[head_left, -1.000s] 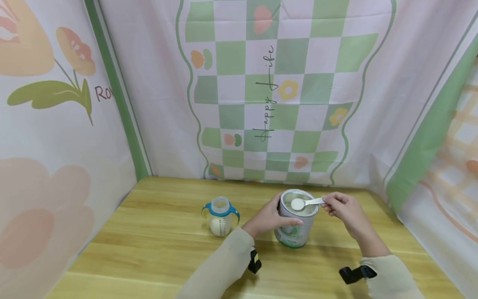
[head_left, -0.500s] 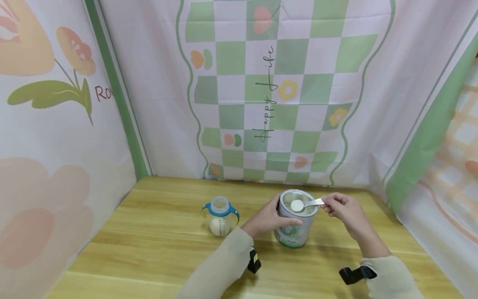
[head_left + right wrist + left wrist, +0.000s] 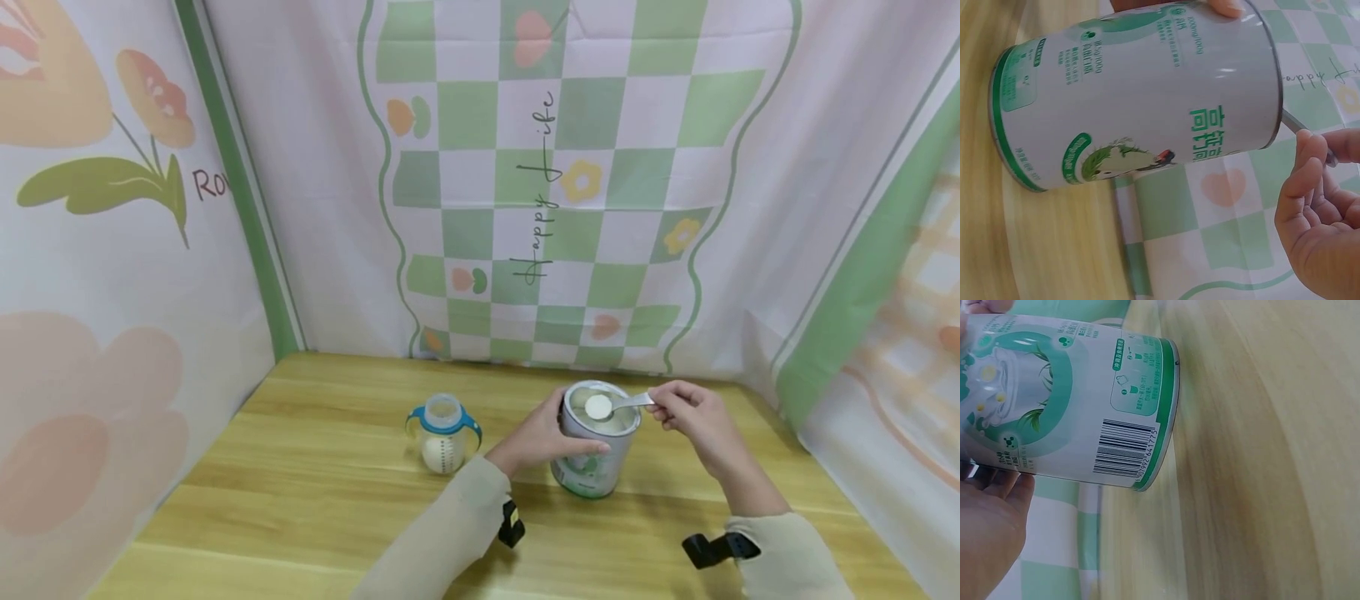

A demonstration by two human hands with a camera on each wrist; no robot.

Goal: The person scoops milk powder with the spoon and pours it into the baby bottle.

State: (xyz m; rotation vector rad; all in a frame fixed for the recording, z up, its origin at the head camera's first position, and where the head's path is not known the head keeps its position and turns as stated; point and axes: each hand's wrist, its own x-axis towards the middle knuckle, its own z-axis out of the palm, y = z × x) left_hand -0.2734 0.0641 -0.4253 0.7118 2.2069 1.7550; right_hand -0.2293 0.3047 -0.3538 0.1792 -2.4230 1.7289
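Note:
My left hand (image 3: 542, 435) grips a white-and-green milk powder can (image 3: 592, 467) round its side, thumb along the front. In the left wrist view the can's barcode side (image 3: 1125, 447) faces the camera, with fingers curled against it. Between thumb and fingers my right hand (image 3: 693, 421) pinches the handle of a small white scoop (image 3: 598, 407). The scoop's bowl, heaped with pale powder, is over the can's open mouth. Only the thin handle (image 3: 1297, 122) shows past the rim in the right wrist view; the bowl is hidden there.
A baby bottle (image 3: 442, 450) with blue handles stands left of the can on the wooden table (image 3: 315, 500). It has no cap on and holds something pale. Behind the table hangs a green-and-white checked curtain (image 3: 465, 117); a flower-print curtain (image 3: 97, 275) borders the left side.
The scoop's bowl has risen very slightly over the can's mouth. Both hands keep their hold, and the bottle stays where it was.

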